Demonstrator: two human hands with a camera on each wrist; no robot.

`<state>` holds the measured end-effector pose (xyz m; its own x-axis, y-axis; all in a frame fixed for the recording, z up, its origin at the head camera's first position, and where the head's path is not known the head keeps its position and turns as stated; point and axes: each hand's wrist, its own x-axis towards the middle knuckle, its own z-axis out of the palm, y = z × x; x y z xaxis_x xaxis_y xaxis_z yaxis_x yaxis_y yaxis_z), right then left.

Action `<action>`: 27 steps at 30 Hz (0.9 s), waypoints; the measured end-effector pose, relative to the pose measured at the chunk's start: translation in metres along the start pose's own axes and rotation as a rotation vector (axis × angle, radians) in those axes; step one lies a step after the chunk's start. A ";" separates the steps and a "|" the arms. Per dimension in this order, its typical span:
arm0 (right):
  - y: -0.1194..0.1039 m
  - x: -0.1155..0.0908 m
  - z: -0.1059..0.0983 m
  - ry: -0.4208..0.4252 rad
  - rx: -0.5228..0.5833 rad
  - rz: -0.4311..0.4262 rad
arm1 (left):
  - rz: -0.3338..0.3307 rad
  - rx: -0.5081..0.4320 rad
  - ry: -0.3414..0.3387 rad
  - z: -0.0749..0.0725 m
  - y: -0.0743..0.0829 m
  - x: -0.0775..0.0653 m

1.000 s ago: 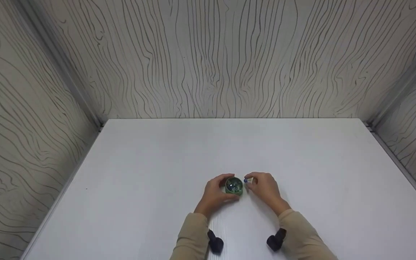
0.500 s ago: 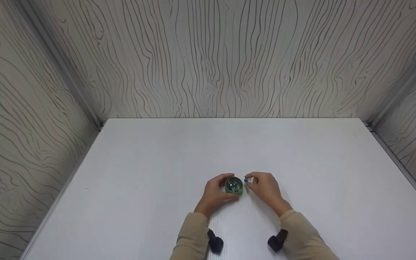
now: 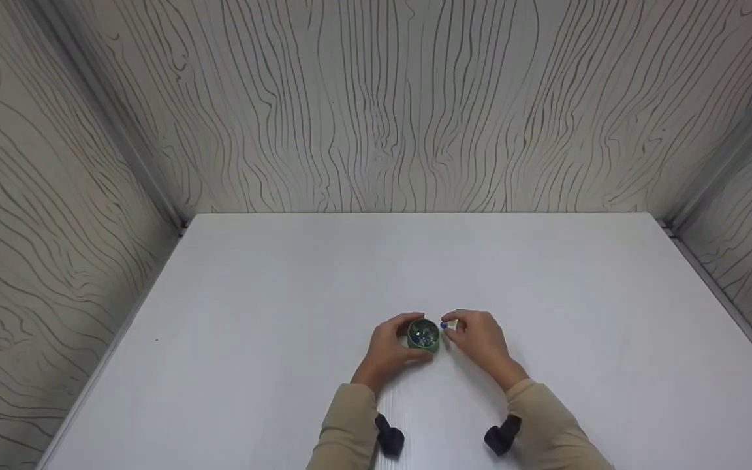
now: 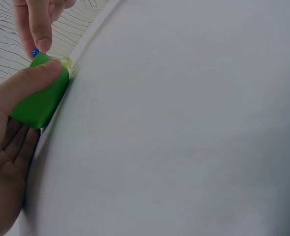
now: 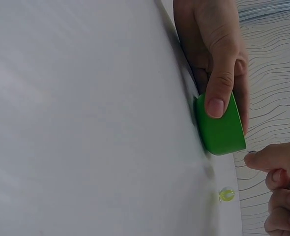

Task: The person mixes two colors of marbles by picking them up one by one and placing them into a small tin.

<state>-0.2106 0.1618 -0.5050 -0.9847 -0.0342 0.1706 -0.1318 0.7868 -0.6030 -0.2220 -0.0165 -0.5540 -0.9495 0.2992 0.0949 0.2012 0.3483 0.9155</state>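
My left hand (image 3: 389,349) holds a small green bowl (image 3: 423,350) on the white table, its thumb on one side and fingers round the other. Dark, shiny glassy pieces lie inside the bowl; their exact kind is too small to tell. Just right of the rim, my right hand (image 3: 480,336) pinches a small blue marble (image 4: 35,51) between thumb and forefinger. A clear marble with a yellow swirl (image 5: 227,195) sits on the table beside the bowl, below the right hand. Both wrist views show the bowl's plain green wall (image 4: 42,101).
The white table (image 3: 284,281) reaches back to a wall with a wood-grain pattern (image 3: 376,117). Similar panels stand at left and right. Dark wrist cameras (image 3: 390,438) hang by both beige sleeves (image 3: 346,424).
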 end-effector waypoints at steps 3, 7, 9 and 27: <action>0.000 0.000 0.000 -0.001 0.001 0.006 | 0.001 0.005 0.001 0.000 0.000 0.000; 0.000 -0.001 0.000 -0.002 -0.004 0.005 | 0.003 0.005 0.004 0.000 0.000 0.000; -0.001 -0.001 0.000 -0.001 -0.007 0.003 | 0.003 0.003 0.004 0.000 0.001 0.000; -0.003 -0.007 -0.002 0.006 0.019 -0.046 | 0.025 0.002 0.001 -0.001 0.004 -0.001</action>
<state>-0.2035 0.1607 -0.5027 -0.9769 -0.0665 0.2033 -0.1794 0.7724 -0.6092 -0.2205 -0.0167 -0.5503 -0.9445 0.3068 0.1177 0.2250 0.3427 0.9121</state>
